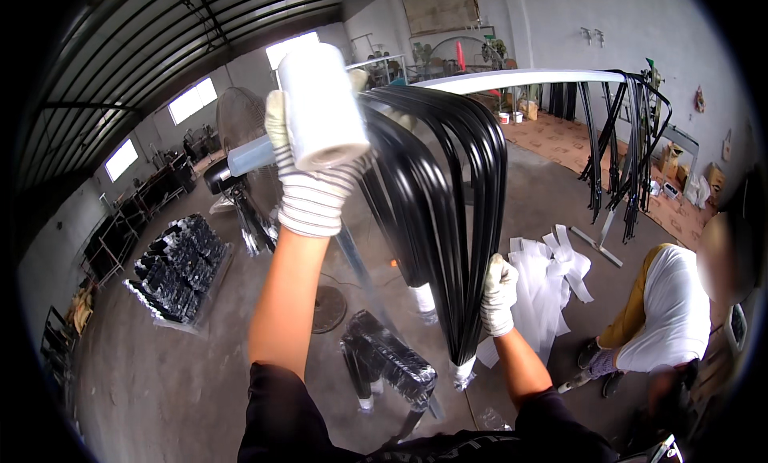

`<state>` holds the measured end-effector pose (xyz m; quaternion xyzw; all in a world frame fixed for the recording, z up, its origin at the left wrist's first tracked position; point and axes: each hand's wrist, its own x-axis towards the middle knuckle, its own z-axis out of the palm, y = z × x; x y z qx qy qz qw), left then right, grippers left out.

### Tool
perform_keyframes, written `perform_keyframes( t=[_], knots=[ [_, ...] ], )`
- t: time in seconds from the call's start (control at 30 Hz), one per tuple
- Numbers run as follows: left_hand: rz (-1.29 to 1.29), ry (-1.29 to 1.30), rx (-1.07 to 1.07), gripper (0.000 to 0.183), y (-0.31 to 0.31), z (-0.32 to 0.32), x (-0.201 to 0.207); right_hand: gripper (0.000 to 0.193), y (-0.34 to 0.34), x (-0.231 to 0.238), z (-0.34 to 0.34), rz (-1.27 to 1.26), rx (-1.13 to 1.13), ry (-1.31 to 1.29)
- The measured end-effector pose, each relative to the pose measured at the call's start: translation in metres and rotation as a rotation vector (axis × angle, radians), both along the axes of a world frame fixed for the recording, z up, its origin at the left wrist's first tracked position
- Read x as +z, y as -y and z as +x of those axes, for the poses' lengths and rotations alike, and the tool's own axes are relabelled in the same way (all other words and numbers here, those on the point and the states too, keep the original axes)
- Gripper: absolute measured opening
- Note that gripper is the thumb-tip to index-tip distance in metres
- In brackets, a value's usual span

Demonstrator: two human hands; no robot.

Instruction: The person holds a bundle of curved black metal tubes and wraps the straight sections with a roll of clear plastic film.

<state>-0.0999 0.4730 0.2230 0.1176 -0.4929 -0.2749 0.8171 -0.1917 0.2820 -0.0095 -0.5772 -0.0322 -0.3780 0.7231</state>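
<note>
My left hand [320, 193], in a striped knit glove, grips a roll of clear plastic film [320, 103] beside the upper part of a bundle of glossy black bent tubes [432, 191]. The tubes hang over a pale horizontal rail [512, 79], their legs drawn together toward the bottom. White wrapping [462, 373] covers the lower end of the bundle. My right hand [498, 295], also gloved, is closed at the right edge of the tubes, lower down; its fingers curl against them. Whether a strand of film lies under these fingers is hidden.
More black tubes [624, 143] hang at the rail's far right. Wrapped black bundles [388, 359] rest on the floor below, and a stack [180, 267] sits at the left. White sheets [540, 279] lie right of the tubes. Another person [668, 311] bends at the right. A fan [240, 119] stands behind.
</note>
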Motion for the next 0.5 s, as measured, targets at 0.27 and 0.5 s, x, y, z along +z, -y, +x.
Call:
perform_keyframes(
  t=[0.27,0.5],
  knots=[
    [-0.057,-0.223,0.732,0.068,-0.028,-0.012,0.025,0.059,-0.009,0.058,0.028,-0.191,-0.016,-0.408],
    [-0.151,-0.239,0.718,0.070,-0.143,0.034,0.059,0.070,-0.085,0.162,0.014,-0.348,0.090,-0.227]
  ],
)
